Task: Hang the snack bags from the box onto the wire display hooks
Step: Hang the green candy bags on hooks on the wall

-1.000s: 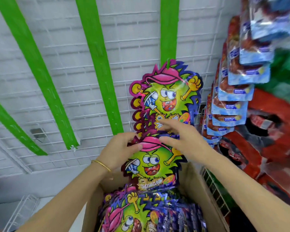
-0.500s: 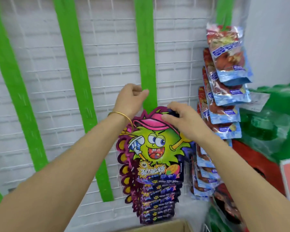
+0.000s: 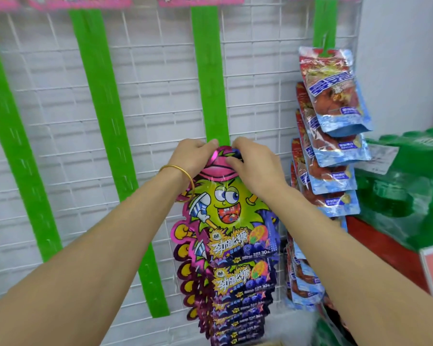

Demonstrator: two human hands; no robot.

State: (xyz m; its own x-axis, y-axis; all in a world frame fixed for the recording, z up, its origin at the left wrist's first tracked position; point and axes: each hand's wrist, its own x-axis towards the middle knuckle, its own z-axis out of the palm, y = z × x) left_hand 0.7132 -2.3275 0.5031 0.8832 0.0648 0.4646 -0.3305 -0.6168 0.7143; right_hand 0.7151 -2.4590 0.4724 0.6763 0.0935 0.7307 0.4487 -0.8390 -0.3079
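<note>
Glossy purple-and-lime foil, cartoon face upright — the top snack bag (image 3: 231, 211) hangs with its long axis vertical, pink cap end up, label end down, front turned to the camera. It sits at the head of a column against the middle green strip (image 3: 210, 78) on the white wire grid (image 3: 155, 96).

Left hand (image 3: 191, 157) and right hand (image 3: 254, 166) meet at the bag's top edge, just below the strip's visible end. Both hands have fingers curled and pressed together, pinching the pink cap tab from either side; fingertips nearly touch. Gold bangle (image 3: 179, 176) on the left wrist.

Counts: green strips — four in view, the far-left one cut by the frame edge. Below the top bag, the hung purple bags (image 3: 238, 298) overlap like shingles; at least six label edges show, exact number not clear. Red-and-blue pouches (image 3: 335, 96) on the right-hand strip: roughly five countable, more below are covered by the right forearm.

Hidden: the hook itself and the bag's hang hole, both behind the fingers. Cannot tell whether the tab is already on a hook. Box (image 3: 273, 343) shows only as a sliver of cardboard at the bottom edge. Green wrapped packs (image 3: 410, 186) at right, blurred. Pink items along the top edge, cut off.
</note>
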